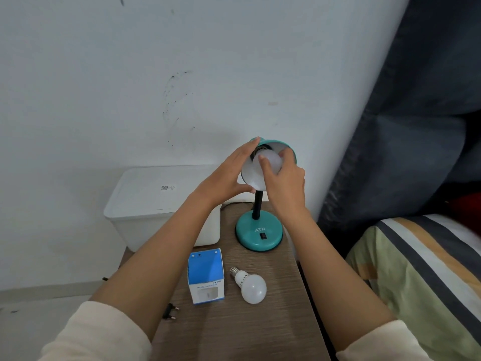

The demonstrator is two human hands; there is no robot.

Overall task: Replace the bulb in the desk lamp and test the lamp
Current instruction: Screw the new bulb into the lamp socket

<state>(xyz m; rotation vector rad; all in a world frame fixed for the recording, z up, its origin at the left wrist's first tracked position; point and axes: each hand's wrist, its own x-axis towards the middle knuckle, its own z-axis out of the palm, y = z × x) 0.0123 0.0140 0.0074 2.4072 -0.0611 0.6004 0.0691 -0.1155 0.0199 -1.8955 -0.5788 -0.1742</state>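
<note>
A teal desk lamp stands on a wooden side table (260, 321), its round base (259, 234) carrying a black switch. The lamp shade (253, 178) is tipped toward me, white inside. My left hand (229, 175) grips the shade's left rim. My right hand (285, 178) has its fingers closed around a white bulb (270, 160) that sits in the shade's socket. A second white bulb (251, 285) lies on its side on the table, screw cap pointing back left. A blue and white box (206, 276) stands beside it.
A white lidded bin (158, 204) sits left of the lamp against the wall. The lamp's black plug (170, 311) hangs loose at the table's left edge. A bed with a striped cover (421, 269) lies close on the right, dark fabric above it.
</note>
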